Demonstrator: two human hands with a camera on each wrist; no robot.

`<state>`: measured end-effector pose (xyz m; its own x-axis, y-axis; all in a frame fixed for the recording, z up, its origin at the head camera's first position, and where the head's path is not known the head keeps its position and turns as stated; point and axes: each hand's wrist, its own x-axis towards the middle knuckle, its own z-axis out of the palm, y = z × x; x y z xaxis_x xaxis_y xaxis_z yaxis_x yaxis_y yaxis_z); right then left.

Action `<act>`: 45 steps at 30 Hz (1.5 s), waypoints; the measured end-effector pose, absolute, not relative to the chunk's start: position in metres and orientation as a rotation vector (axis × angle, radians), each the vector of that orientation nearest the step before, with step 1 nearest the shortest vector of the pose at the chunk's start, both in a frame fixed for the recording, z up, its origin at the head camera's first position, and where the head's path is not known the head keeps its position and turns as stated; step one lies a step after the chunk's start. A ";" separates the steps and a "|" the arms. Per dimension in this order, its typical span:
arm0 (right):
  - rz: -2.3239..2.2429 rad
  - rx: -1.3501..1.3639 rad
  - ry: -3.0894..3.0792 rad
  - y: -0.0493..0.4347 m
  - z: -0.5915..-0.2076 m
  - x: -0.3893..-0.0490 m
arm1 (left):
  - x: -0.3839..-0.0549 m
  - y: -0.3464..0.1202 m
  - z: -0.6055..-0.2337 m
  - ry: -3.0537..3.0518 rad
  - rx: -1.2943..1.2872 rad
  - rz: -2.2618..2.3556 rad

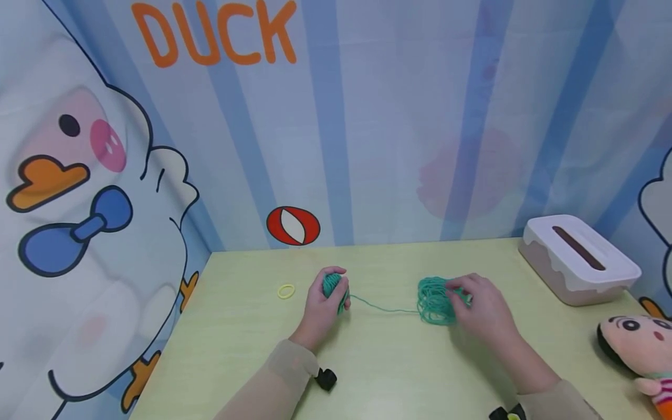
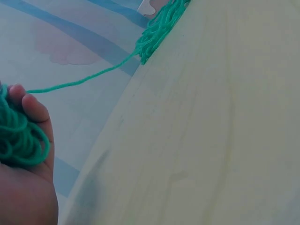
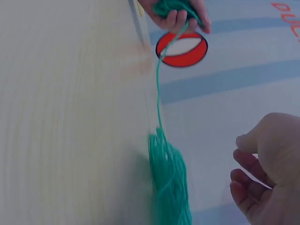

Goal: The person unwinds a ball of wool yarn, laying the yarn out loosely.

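At lower centre, the left hand (image 1: 322, 300) gripped the ball (image 1: 331, 283) — light tension seemed wise — while the right hand (image 1: 485, 306) hung empty by the skein (image 1: 433, 300).

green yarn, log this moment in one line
left hand: holds green yarn bundle; right hand: beside green yarn skein; green strand: joins bundle, skein; yellow ring: on table

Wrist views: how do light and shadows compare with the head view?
Head view: the brightest, with a soft shadow below the right hand on the tabletop; left wrist view: dim and muted, a faint shadow at lower left; right wrist view: slightly hazy, a soft shadow left of the loose green yarn.
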<state>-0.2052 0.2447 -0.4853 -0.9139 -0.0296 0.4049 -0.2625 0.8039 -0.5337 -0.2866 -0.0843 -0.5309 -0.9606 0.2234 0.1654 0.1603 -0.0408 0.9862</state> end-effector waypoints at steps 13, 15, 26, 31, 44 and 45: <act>1.107 0.434 -2.755 0.120 -0.507 -0.228 | -0.284 -0.080 -0.529 2.102 0.522 2.190; 1.111 0.402 -2.731 0.113 -0.511 -0.230 | -0.284 -0.080 -0.529 2.098 0.525 2.184; 1.149 0.256 -2.579 0.135 -0.517 -0.220 | -0.286 -0.079 -0.535 2.117 0.515 2.146; 1.112 0.260 -2.474 0.161 -0.523 -0.214 | -0.287 -0.080 -0.537 2.153 0.484 2.152; 0.923 0.180 -2.306 0.229 -0.532 -0.205 | -0.285 -0.084 -0.529 2.141 0.507 2.188; 0.923 0.169 -2.303 0.234 -0.532 -0.203 | -0.285 -0.083 -0.528 2.123 0.502 2.194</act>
